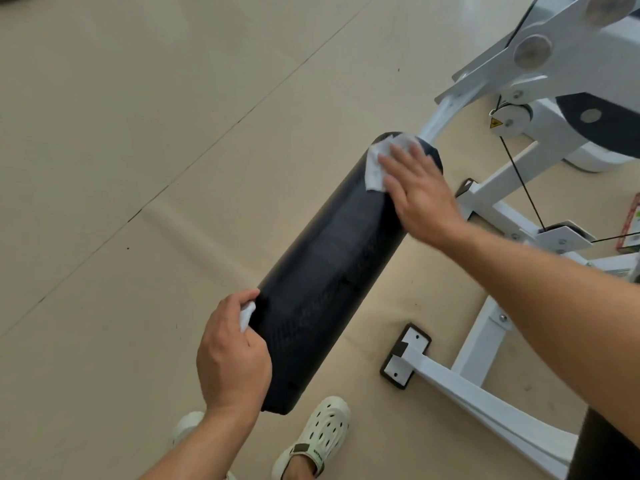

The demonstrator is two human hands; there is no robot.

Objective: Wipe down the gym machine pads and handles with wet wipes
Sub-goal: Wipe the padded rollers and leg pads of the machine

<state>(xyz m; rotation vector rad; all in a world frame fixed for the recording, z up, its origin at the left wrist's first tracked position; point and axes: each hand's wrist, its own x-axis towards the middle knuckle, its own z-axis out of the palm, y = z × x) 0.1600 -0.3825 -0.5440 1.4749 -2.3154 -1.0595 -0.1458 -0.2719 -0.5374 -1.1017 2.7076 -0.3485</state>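
Right hand (pixel 415 192) presses a wet wipe (pixel 377 161) flat-fingered at the roller pad (pixel 329 268)'s far end; left hand (pixel 232 355) grips its near edge, pinching another wipe (pixel 247 315); open floor (pixel 138 133) lies left of the pad.

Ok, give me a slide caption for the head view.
Right hand wipes the roller pad; left hand steadies it.

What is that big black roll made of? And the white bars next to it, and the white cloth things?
The black roll looks like padding wrapped in vinyl or fake leather: a fine woven texture with slight sheen. The white bars look like painted metal, smooth, with bolts. The cloth under the right hand is a thin, soft wet wipe, crumpled; the left hand grips another wipe.
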